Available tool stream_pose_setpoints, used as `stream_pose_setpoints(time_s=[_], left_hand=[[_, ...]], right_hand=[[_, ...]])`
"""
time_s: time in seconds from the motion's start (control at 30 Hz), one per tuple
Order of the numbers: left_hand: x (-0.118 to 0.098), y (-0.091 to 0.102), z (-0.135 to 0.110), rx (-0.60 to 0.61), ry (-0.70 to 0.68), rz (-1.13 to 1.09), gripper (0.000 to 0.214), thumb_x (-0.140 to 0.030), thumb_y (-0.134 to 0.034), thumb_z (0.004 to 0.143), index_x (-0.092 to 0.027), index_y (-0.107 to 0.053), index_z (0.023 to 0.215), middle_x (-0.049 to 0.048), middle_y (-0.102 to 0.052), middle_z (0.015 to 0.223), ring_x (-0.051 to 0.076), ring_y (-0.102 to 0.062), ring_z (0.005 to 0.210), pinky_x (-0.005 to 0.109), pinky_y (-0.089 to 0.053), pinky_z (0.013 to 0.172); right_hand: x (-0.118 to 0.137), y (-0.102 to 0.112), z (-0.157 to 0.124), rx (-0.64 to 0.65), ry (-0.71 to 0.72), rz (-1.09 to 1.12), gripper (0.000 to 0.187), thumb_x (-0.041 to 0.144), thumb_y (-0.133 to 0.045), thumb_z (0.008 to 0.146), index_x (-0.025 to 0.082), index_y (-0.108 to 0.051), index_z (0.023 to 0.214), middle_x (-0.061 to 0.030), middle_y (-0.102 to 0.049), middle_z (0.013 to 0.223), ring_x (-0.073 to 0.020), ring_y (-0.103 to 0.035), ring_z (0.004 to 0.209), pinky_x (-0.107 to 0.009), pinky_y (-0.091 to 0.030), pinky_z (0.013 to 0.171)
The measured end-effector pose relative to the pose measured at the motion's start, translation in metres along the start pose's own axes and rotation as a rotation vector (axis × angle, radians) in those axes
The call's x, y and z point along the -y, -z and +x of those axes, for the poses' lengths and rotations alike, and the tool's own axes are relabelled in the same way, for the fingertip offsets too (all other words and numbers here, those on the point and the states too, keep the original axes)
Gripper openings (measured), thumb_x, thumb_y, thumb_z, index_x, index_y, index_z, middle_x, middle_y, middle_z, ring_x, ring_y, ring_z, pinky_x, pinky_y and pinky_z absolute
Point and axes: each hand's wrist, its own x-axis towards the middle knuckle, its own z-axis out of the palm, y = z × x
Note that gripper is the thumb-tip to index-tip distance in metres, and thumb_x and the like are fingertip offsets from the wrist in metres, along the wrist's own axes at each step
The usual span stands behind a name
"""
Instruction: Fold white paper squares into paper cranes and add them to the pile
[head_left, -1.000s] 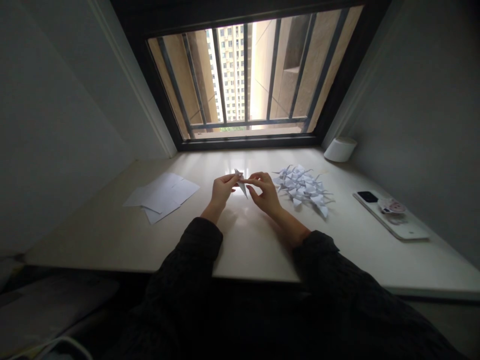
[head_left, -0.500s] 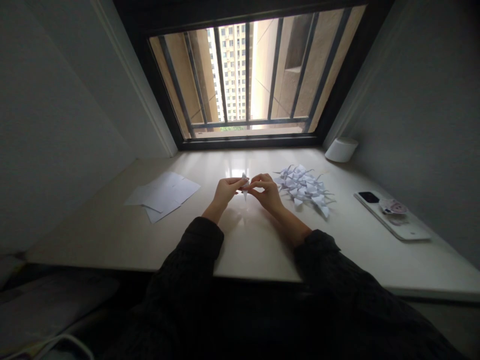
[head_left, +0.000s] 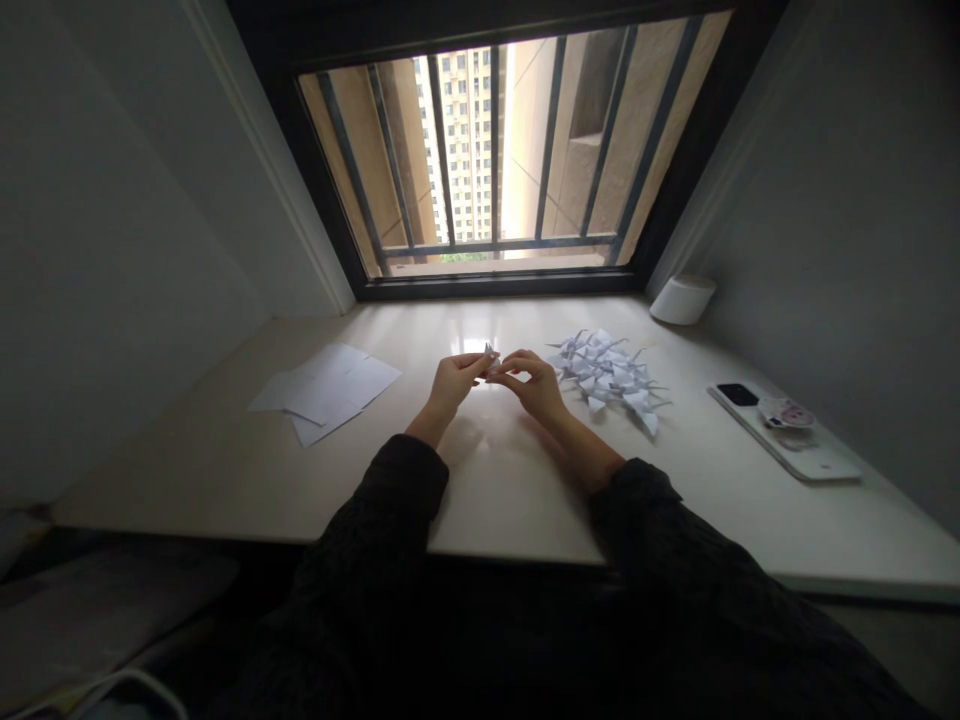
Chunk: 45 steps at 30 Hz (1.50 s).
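Note:
A small folded white paper crane (head_left: 491, 354) is held up between my two hands over the white ledge (head_left: 495, 500). My left hand (head_left: 454, 380) pinches it from the left, fingers closed. From the right, my right hand (head_left: 535, 383) grips its near part between thumb and fingertips. Only the pointed upper tips of the paper show clearly; the lower part is hidden by my fingers. Just right of my right hand lies a pile of folded white paper cranes (head_left: 607, 370).
Loose white paper sheets (head_left: 337, 385) lie overlapping on the left. A white phone (head_left: 802, 450) with a round grip on its back rests at the right, and a white rounded object (head_left: 682, 300) stands in the back right corner. A barred window (head_left: 495, 290) closes off the far side.
My right fingertips have closed over the lower point of the paper, which hung free below them half a second ago. My left hand has barely moved.

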Motion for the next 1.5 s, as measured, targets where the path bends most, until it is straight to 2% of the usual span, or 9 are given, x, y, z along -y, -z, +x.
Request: stream_pose_setpoints(time_s=[0.13,0.37,0.5,0.7,0.97,1.27,1.5], left_hand=[[-0.002,0.000,0.000,0.026,0.000,-0.034,0.046,-0.058,-0.065,0.071,-0.020,-0.075,0.093,0.0060,-0.072,0.081,0.017,-0.063,0.076,0.027,-0.042,0.067],[-0.002,0.001,0.002,-0.008,-0.009,-0.049,0.046,-0.057,-0.063,0.073,-0.019,-0.074,0.097,0.0062,-0.072,0.083,0.017,-0.062,0.077,0.027,-0.042,0.068],[0.000,-0.001,0.002,-0.008,-0.060,-0.056,0.044,-0.055,-0.062,0.074,-0.020,-0.074,0.098,0.0061,-0.072,0.088,0.017,-0.062,0.080,0.027,-0.043,0.070],[0.002,-0.004,0.002,-0.006,-0.080,-0.083,0.037,-0.046,-0.061,0.077,-0.018,-0.073,0.098,0.0069,-0.072,0.091,0.018,-0.064,0.084,0.029,-0.045,0.074],[0.002,-0.007,0.001,-0.004,-0.116,-0.100,0.033,-0.044,-0.060,0.078,-0.019,-0.073,0.096,0.0068,-0.072,0.097,0.019,-0.065,0.087,0.030,-0.046,0.076],[0.006,-0.009,0.002,0.002,-0.139,-0.145,0.036,-0.047,-0.062,0.077,-0.018,-0.072,0.097,0.0073,-0.072,0.095,0.018,-0.065,0.085,0.031,-0.047,0.078],[0.001,-0.012,-0.002,-0.029,-0.238,-0.071,0.034,-0.046,-0.065,0.075,-0.018,-0.073,0.092,0.0071,-0.073,0.092,0.018,-0.064,0.082,0.030,-0.047,0.073]], right_hand=[[0.000,-0.001,0.001,-0.052,-0.072,0.069,0.017,0.041,-0.077,0.067,0.025,-0.074,0.072,-0.0012,-0.064,0.075,-0.0162,-0.058,0.073,-0.031,-0.047,0.067],[0.004,-0.001,0.003,0.024,-0.156,0.156,0.023,0.046,-0.072,0.071,0.026,-0.075,0.082,-0.0030,-0.069,0.086,-0.0174,-0.062,0.080,-0.031,-0.048,0.070],[0.001,-0.004,0.002,-0.063,-0.186,0.198,0.022,0.045,-0.072,0.071,0.025,-0.074,0.078,-0.0018,-0.069,0.084,-0.0165,-0.062,0.078,-0.030,-0.049,0.070],[0.006,-0.008,-0.002,-0.154,-0.261,0.271,0.028,0.046,-0.073,0.068,0.023,-0.074,0.083,-0.0033,-0.072,0.084,-0.0182,-0.064,0.078,-0.033,-0.051,0.071],[0.012,-0.013,-0.005,-0.267,-0.267,0.302,0.027,0.043,-0.076,0.066,0.023,-0.074,0.083,-0.0035,-0.074,0.085,-0.0200,-0.068,0.079,-0.035,-0.054,0.073],[0.020,-0.012,-0.002,-0.318,-0.373,0.381,0.029,0.041,-0.079,0.060,0.021,-0.074,0.081,-0.0043,-0.075,0.083,-0.0223,-0.070,0.082,-0.039,-0.055,0.081],[0.018,-0.012,-0.001,-0.324,-0.397,0.408,0.032,0.043,-0.081,0.057,0.020,-0.073,0.078,-0.0050,-0.075,0.081,-0.0219,-0.070,0.078,-0.039,-0.056,0.079]])
